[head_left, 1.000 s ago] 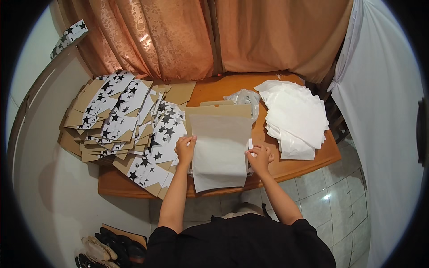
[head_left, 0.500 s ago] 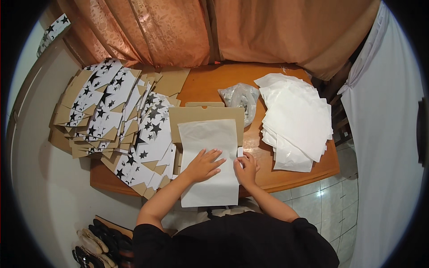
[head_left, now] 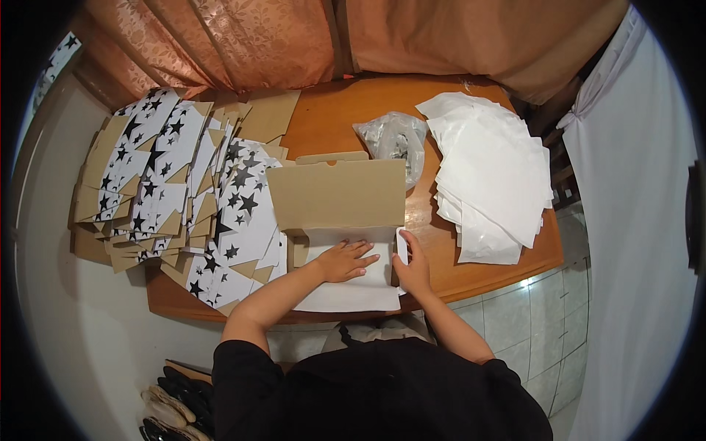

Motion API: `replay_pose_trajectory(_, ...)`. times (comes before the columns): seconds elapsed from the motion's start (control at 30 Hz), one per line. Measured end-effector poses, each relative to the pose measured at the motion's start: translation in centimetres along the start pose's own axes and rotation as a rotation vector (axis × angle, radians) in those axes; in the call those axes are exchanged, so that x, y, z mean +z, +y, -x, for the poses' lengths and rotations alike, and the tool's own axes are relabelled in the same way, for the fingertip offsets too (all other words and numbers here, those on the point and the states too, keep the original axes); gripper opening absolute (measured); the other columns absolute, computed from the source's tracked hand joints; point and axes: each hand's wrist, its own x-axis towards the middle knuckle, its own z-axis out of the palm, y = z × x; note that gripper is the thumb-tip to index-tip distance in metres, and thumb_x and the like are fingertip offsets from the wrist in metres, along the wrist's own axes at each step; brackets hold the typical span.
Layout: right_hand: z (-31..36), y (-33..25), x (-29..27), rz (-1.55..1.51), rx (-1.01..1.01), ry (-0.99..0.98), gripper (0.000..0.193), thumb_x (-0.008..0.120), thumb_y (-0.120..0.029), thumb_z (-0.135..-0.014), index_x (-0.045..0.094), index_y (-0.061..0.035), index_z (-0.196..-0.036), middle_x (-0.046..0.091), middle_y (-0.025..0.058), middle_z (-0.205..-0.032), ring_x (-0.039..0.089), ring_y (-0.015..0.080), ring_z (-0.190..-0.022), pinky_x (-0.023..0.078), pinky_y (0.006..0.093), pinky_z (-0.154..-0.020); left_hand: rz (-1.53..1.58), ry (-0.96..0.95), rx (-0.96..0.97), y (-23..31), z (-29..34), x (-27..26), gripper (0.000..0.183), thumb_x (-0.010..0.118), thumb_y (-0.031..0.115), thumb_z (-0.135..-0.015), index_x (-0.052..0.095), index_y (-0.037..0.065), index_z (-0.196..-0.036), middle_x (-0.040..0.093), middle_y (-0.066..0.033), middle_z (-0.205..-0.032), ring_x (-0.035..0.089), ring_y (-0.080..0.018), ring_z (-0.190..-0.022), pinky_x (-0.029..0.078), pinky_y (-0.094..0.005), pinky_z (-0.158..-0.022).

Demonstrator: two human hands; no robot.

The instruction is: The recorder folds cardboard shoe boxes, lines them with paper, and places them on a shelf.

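A cardboard box (head_left: 337, 192) stands at the table's front edge, its brown lid raised toward the back. A white paper sheet (head_left: 346, 298) lines its inside, and the near end of the sheet hangs over the front. My left hand (head_left: 347, 262) lies flat on the paper within the box, fingers spread, holding nothing. On the right, my right hand (head_left: 413, 266) grips the box's white side wall between thumb and fingers. The paper's right edge sits close to that thumb.
Flat cardboard blanks with black stars (head_left: 158, 184) are heaped on the left of the wooden table (head_left: 323, 117). A pile of white paper sheets (head_left: 493, 176) lies at the right. Behind the box sits a clear plastic bag (head_left: 397, 143). Shoes (head_left: 173, 404) stand at lower left.
The paper has gone from lying flat across the box to being pushed down inside it under my left hand. My right hand has shifted to the box's side wall.
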Motion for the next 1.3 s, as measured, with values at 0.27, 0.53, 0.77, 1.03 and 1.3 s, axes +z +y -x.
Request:
replay_pose_trajectory(0.27, -1.8, 0.0, 0.4, 0.056, -0.030, 0.035, 0.049, 0.058, -0.006, -0.075, 0.049, -0.0089, -0.123, 0.059, 0.0173, -0.111, 0.060, 0.0292, -0.099, 0.046, 0.0340, -0.085, 0.492, 0.062, -0.062, 0.6, 1.0, -4.8, 0.039, 0.045, 0.034, -0.092, 0.053, 0.012, -0.123, 0.054, -0.0148, -0.121, 0.048, -0.0287, -0.116, 0.036, -0.0384, -0.099)
replay_pose_trajectory(0.53, -8.1, -0.8, -1.0, 0.477, -0.323, 0.163, 0.029, 0.063, -0.020, -0.074, 0.065, -0.0150, -0.102, 0.058, 0.0108, -0.101, 0.051, 0.0305, -0.097, 0.040, 0.0405, -0.084, 0.507, 0.238, -0.346, 3.2, 8.9, -10.7, 0.044, 0.065, 0.044, -0.076, 0.067, 0.007, -0.100, 0.064, -0.0133, -0.103, 0.058, -0.0296, -0.098, 0.045, -0.0340, -0.085)
replay_pose_trajectory(0.77, -18.3, -0.2, -1.5, 0.864, -0.394, 0.221, 0.021, 0.069, -0.020, -0.067, 0.068, -0.0194, -0.089, 0.055, 0.0020, -0.097, 0.047, 0.0226, -0.101, 0.029, 0.0467, -0.087, 0.443, 0.572, -0.525, 6.1, 10.8, -8.6, 0.042, 0.076, 0.036, -0.066, 0.068, 0.011, -0.098, 0.061, -0.0077, -0.106, 0.055, -0.0266, -0.101, 0.042, -0.0364, -0.089)
replay_pose_trajectory(1.03, -21.1, 1.4, 0.3, 1.083, -0.390, -0.003, 0.012, 0.070, -0.021, -0.068, 0.069, -0.0190, -0.080, 0.053, 0.0001, -0.098, 0.044, 0.0223, -0.104, 0.025, 0.0514, -0.088, 0.441, 0.507, -0.611, 6.5, 9.8, -7.1, 0.031, 0.069, 0.033, -0.075, 0.068, 0.012, -0.098, 0.061, -0.0062, -0.107, 0.053, -0.0221, -0.105, 0.032, -0.0358, -0.095)
replay_pose_trajectory(1.3, -19.9, 0.3, -1.3, 0.803, -0.418, 0.109, 0.007, 0.071, -0.022, -0.069, 0.070, -0.0175, -0.074, 0.062, -0.0031, -0.099, 0.048, 0.0226, -0.102, 0.025, 0.0501, -0.087, 0.394, 0.466, -0.634, 5.4, 8.5, -6.4, 0.016, 0.063, 0.027, -0.079, 0.068, 0.012, -0.083, 0.058, -0.0045, -0.093, 0.053, -0.0219, -0.096, 0.024, -0.0456, -0.100)
